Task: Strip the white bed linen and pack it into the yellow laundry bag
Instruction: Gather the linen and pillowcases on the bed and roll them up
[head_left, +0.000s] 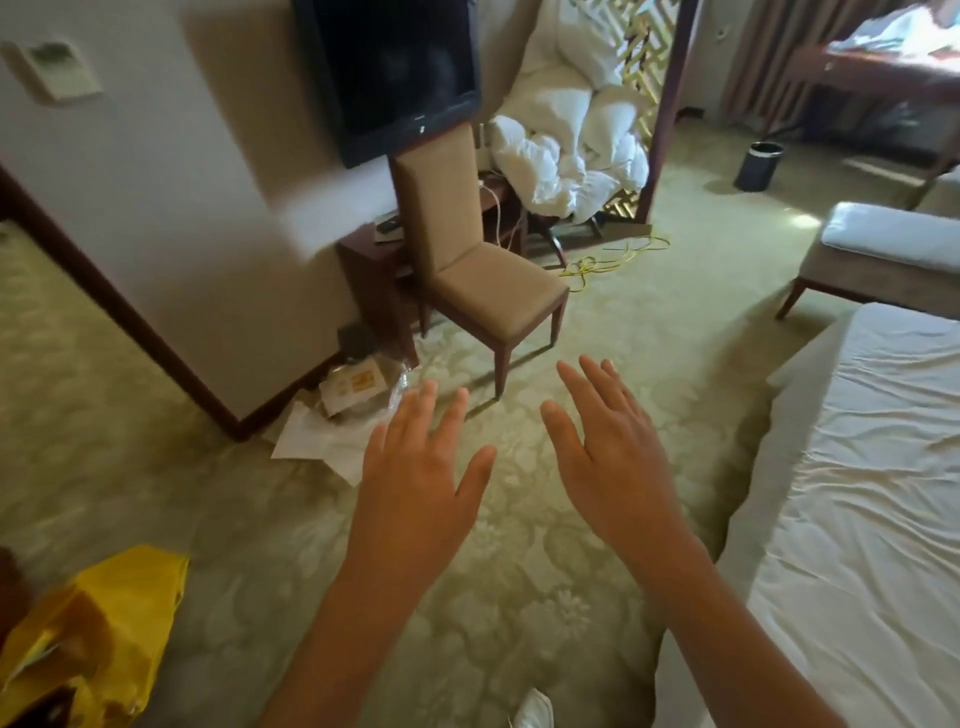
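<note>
White bed linen (872, 499) covers the mattress at four o'clock, a wrinkled sheet that runs off the right and lower edges of the view. No hand touches it. The patterned pale carpet (519, 571) fills the middle of the room. At twelve o'clock a dark television (389, 67) hangs on the wall; a small pale mark sits on its lower bezel, too small to read. A heap of white duvets (566, 130) is piled just right of it, at one o'clock, in front of a gold lattice screen. Below the television stands a tan upholstered chair (483, 260), its back against a dark wooden desk (374, 275). A padded bench (883, 254) sits at two o'clock, near the foot of the bed.

The yellow laundry bag (104, 634) lies crumpled on the carpet at eight o'clock, well apart from the bed.

The left hand (421, 467) and the right hand (608, 441) are held out over the carpet at the centre, palms down, fingers straight and spread, holding nothing and not touching each other.

A small black bin (758, 166) stands at two o'clock. A yellow cable (608, 260) is looped on the floor behind the chair. At ten o'clock from the hands, loose white papers (317, 441) and a clear wrapper with a yellow label (363, 384) lie by the wall corner; the print is unreadable. A wall thermostat (57, 67) is at eleven o'clock, its display blurred.
</note>
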